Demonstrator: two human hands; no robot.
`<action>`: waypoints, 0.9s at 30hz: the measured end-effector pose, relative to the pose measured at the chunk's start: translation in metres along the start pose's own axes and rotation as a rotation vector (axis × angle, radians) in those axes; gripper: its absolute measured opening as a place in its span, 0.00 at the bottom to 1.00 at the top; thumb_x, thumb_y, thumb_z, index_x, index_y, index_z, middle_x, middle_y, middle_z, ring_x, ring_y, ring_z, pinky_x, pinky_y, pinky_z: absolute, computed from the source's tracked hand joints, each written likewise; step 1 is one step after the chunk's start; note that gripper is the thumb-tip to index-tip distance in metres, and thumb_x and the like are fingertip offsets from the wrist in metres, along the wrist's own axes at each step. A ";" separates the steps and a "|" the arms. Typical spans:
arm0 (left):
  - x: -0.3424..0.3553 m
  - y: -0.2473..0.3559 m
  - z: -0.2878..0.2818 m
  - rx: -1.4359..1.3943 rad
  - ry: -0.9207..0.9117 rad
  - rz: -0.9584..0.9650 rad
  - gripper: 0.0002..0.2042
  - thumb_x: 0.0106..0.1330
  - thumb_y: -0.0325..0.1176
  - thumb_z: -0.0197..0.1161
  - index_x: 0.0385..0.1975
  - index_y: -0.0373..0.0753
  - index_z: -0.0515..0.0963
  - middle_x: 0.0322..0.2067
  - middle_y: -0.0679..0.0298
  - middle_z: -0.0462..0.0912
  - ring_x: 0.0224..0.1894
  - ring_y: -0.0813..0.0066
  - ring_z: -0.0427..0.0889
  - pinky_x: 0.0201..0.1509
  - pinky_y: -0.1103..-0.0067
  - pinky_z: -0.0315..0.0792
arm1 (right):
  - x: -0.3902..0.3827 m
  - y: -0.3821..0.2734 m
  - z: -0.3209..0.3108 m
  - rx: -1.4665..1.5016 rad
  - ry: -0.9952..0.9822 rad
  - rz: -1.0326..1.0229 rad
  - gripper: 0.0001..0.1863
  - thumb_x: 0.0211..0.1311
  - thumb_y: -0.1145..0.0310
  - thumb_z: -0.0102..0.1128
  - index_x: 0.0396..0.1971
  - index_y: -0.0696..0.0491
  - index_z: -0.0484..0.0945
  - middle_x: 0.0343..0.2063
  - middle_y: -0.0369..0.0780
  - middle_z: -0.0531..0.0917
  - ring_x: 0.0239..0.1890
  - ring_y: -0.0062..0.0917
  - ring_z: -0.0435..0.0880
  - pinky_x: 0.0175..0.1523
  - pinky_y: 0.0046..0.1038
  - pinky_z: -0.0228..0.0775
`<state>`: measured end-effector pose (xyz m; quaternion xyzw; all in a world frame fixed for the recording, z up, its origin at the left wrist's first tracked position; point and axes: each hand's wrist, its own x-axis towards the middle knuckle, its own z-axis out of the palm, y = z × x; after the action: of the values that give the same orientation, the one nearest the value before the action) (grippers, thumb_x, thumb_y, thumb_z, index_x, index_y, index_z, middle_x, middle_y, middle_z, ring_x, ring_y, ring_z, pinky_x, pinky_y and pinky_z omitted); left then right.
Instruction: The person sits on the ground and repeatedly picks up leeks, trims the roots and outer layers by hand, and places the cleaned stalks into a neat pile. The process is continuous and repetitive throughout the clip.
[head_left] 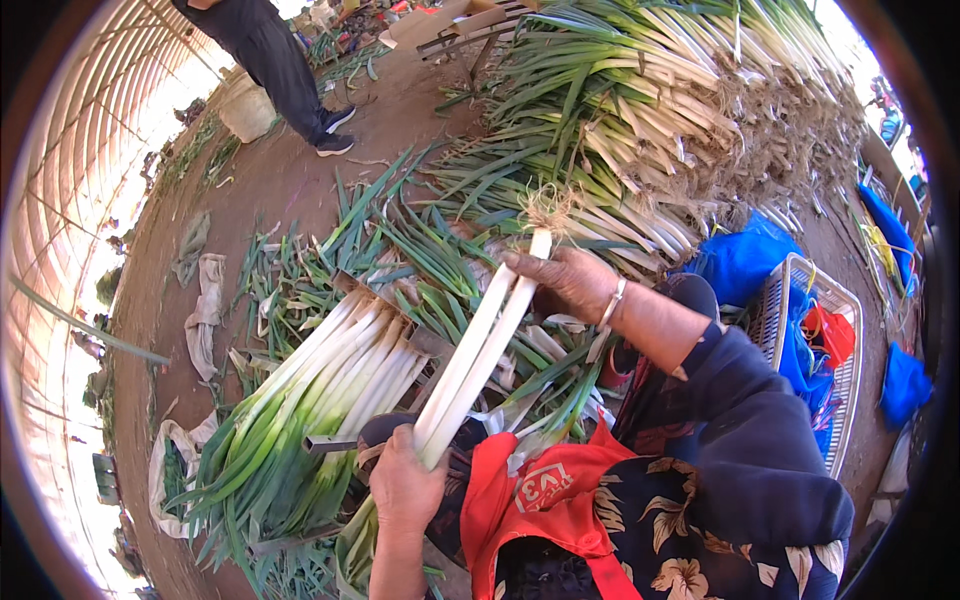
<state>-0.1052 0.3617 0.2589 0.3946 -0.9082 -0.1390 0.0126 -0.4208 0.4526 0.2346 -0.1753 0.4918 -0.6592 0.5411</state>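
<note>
Two long white leeks [468, 345] slant across in front of me, held between both hands. Around their lower part, near the red apron, my left hand [408, 485] is closed. Higher up, my right hand [568, 280] grips them close to the root end, where a tuft of stringy roots [545, 210] sticks out. Left of the held leeks lies a bundle of clean leeks [335, 365], white ends away from me and green leaves toward me. A metal bar [330, 443] of a stand juts out beside that bundle.
A large heap of leeks with earthy roots [700, 110] fills the far right. Loose green leaves [385, 225] litter the ground ahead. At right stands a white plastic basket [850, 380] with blue and red bags. A person in dark trousers [275, 65] stands far left.
</note>
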 end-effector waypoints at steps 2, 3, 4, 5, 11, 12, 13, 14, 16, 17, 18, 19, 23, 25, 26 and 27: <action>0.003 0.008 -0.005 -0.010 -0.041 0.043 0.28 0.50 0.47 0.72 0.43 0.34 0.70 0.37 0.48 0.80 0.42 0.46 0.79 0.44 0.61 0.73 | -0.001 0.005 0.008 0.179 -0.005 -0.060 0.20 0.62 0.58 0.62 0.47 0.56 0.77 0.36 0.42 0.84 0.36 0.30 0.85 0.40 0.32 0.78; 0.003 0.011 -0.011 -0.047 -0.062 0.049 0.29 0.50 0.49 0.71 0.43 0.34 0.70 0.37 0.47 0.80 0.42 0.45 0.79 0.45 0.61 0.73 | -0.004 0.002 0.010 0.233 -0.006 -0.094 0.19 0.63 0.60 0.62 0.47 0.56 0.76 0.37 0.42 0.84 0.37 0.30 0.85 0.42 0.32 0.78; 0.002 0.012 -0.020 -0.077 -0.081 0.049 0.30 0.51 0.51 0.71 0.42 0.34 0.70 0.37 0.47 0.80 0.42 0.45 0.79 0.45 0.62 0.72 | -0.005 0.002 0.013 0.291 -0.014 -0.125 0.17 0.63 0.62 0.61 0.48 0.56 0.76 0.37 0.42 0.84 0.38 0.31 0.85 0.44 0.33 0.78; 0.003 0.010 -0.026 -0.109 -0.101 0.050 0.30 0.51 0.54 0.70 0.42 0.34 0.70 0.38 0.47 0.80 0.43 0.45 0.79 0.45 0.62 0.72 | -0.005 0.002 0.014 0.306 -0.034 -0.137 0.17 0.63 0.64 0.60 0.48 0.57 0.76 0.37 0.42 0.83 0.38 0.31 0.84 0.45 0.34 0.78; 0.028 -0.036 -0.042 -0.495 -0.253 -0.095 0.35 0.61 0.62 0.58 0.47 0.29 0.73 0.24 0.53 0.79 0.28 0.57 0.80 0.33 0.70 0.72 | -0.018 -0.011 0.032 0.315 -0.206 -0.208 0.16 0.61 0.72 0.61 0.48 0.59 0.76 0.37 0.38 0.82 0.36 0.27 0.83 0.44 0.30 0.78; 0.032 -0.036 -0.052 -0.551 -0.360 -0.115 0.35 0.61 0.63 0.58 0.47 0.30 0.73 0.23 0.56 0.79 0.25 0.63 0.79 0.31 0.72 0.71 | -0.019 -0.012 0.033 0.320 -0.189 -0.214 0.17 0.61 0.74 0.61 0.50 0.59 0.75 0.38 0.38 0.82 0.37 0.27 0.83 0.45 0.30 0.77; 0.036 -0.032 -0.058 -0.609 -0.478 -0.132 0.35 0.61 0.63 0.57 0.47 0.30 0.73 0.22 0.58 0.78 0.23 0.69 0.78 0.28 0.75 0.70 | -0.020 -0.013 0.029 0.250 -0.179 -0.255 0.19 0.60 0.74 0.61 0.52 0.59 0.74 0.40 0.37 0.82 0.41 0.26 0.82 0.50 0.28 0.74; 0.038 -0.034 -0.062 -0.707 -0.549 -0.112 0.35 0.61 0.65 0.57 0.45 0.31 0.73 0.20 0.64 0.74 0.20 0.79 0.71 0.23 0.80 0.67 | -0.025 -0.020 0.041 0.261 -0.199 -0.297 0.19 0.59 0.74 0.62 0.51 0.59 0.74 0.40 0.37 0.82 0.43 0.25 0.81 0.53 0.27 0.71; 0.046 -0.036 -0.063 -0.792 -0.705 -0.042 0.34 0.61 0.65 0.57 0.43 0.33 0.73 0.19 0.64 0.73 0.19 0.77 0.71 0.23 0.79 0.67 | -0.031 -0.030 0.054 0.248 -0.244 -0.351 0.19 0.58 0.75 0.62 0.51 0.59 0.75 0.42 0.38 0.82 0.49 0.23 0.78 0.59 0.26 0.66; 0.051 -0.036 -0.060 -0.834 -0.787 -0.002 0.33 0.61 0.65 0.57 0.41 0.33 0.73 0.18 0.64 0.72 0.18 0.77 0.71 0.23 0.79 0.67 | -0.028 -0.028 0.050 0.225 -0.236 -0.354 0.22 0.59 0.75 0.60 0.55 0.59 0.71 0.46 0.40 0.80 0.51 0.25 0.78 0.59 0.27 0.67; 0.053 -0.029 -0.055 -0.908 -0.857 -0.019 0.33 0.61 0.66 0.55 0.37 0.32 0.74 0.17 0.63 0.73 0.16 0.74 0.71 0.20 0.78 0.66 | -0.022 -0.024 0.044 0.203 -0.229 -0.356 0.26 0.60 0.75 0.58 0.59 0.58 0.68 0.50 0.42 0.79 0.53 0.26 0.77 0.59 0.28 0.68; 0.053 -0.033 -0.046 -0.930 -0.884 -0.121 0.33 0.61 0.65 0.56 0.38 0.32 0.74 0.18 0.62 0.75 0.16 0.72 0.73 0.19 0.78 0.68 | -0.017 -0.024 0.040 0.184 -0.230 -0.365 0.29 0.61 0.75 0.56 0.63 0.57 0.64 0.54 0.43 0.77 0.55 0.28 0.77 0.60 0.29 0.69; 0.046 -0.026 -0.012 -1.166 -0.930 -0.334 0.26 0.67 0.56 0.55 0.41 0.33 0.74 0.18 0.61 0.76 0.15 0.69 0.75 0.19 0.76 0.71 | -0.030 -0.027 0.065 0.532 -0.274 -0.401 0.24 0.61 0.76 0.53 0.59 0.58 0.67 0.50 0.46 0.79 0.50 0.37 0.81 0.57 0.39 0.73; 0.051 -0.029 -0.006 -1.086 -0.935 -0.203 0.29 0.68 0.57 0.53 0.47 0.31 0.73 0.25 0.57 0.80 0.24 0.68 0.79 0.30 0.74 0.76 | -0.017 -0.016 0.056 0.477 -0.148 -0.433 0.20 0.62 0.75 0.52 0.55 0.57 0.68 0.43 0.45 0.81 0.44 0.37 0.83 0.53 0.40 0.76; 0.049 -0.013 0.003 -0.889 -0.600 0.007 0.32 0.69 0.58 0.51 0.53 0.29 0.70 0.35 0.54 0.82 0.36 0.66 0.81 0.46 0.75 0.75 | -0.017 -0.015 0.058 0.483 -0.088 -0.457 0.18 0.63 0.74 0.53 0.54 0.57 0.69 0.41 0.44 0.81 0.42 0.36 0.83 0.51 0.39 0.77; 0.042 -0.001 0.001 -0.821 -0.499 0.073 0.35 0.68 0.60 0.49 0.55 0.28 0.69 0.43 0.51 0.81 0.46 0.67 0.78 0.55 0.74 0.69 | -0.017 -0.014 0.059 0.488 -0.030 -0.480 0.17 0.63 0.73 0.53 0.52 0.57 0.70 0.39 0.43 0.81 0.40 0.35 0.83 0.50 0.39 0.78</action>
<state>-0.1332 0.3310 0.2540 0.2794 -0.7669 -0.5759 -0.0463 -0.3769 0.4394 0.2782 -0.1609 0.2564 -0.8633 0.4038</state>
